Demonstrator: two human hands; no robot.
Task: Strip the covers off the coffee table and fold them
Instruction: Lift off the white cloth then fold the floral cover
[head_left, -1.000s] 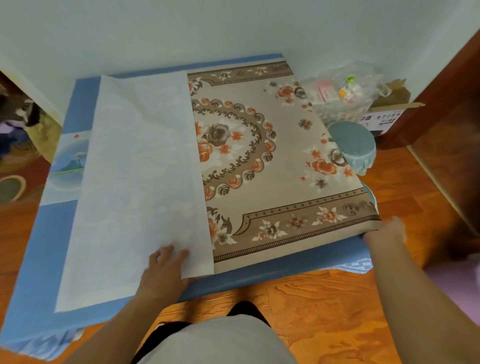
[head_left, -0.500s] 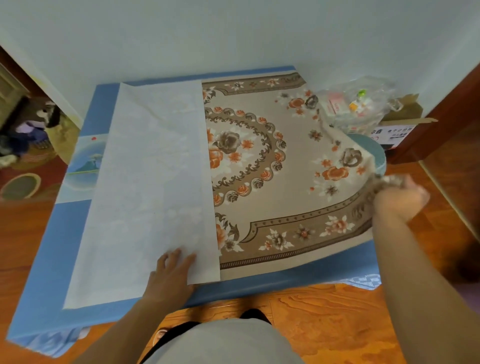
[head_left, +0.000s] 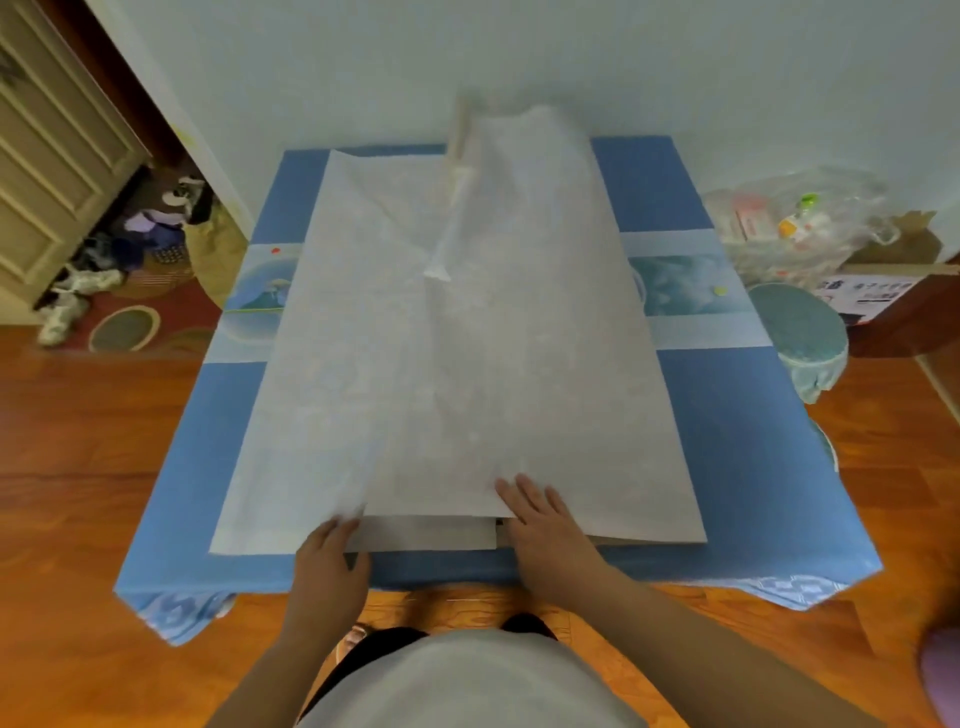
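The patterned cover (head_left: 545, 338) lies on the coffee table with both sides folded inward, so only its white underside shows. The right flap overlaps the left one along the middle, and its far end stands up against the wall. Under it a blue cover (head_left: 737, 441) with a pale picture band still drapes the table. My left hand (head_left: 332, 558) rests at the near edge, fingers on the left flap's corner. My right hand (head_left: 540, 525) lies flat with straight fingers on the right flap's near edge.
A round stool with a teal cover (head_left: 797, 325) stands right of the table, with a clear plastic bag (head_left: 800, 228) and a cardboard box behind it. At the left are a door, a pile of shoes (head_left: 78, 296) and a rug. The floor is wood.
My right hand has carried the right side of the patterned cover over to the middle and now lies flat on it. The floral face is hidden. My left hand has stayed at the near edge.
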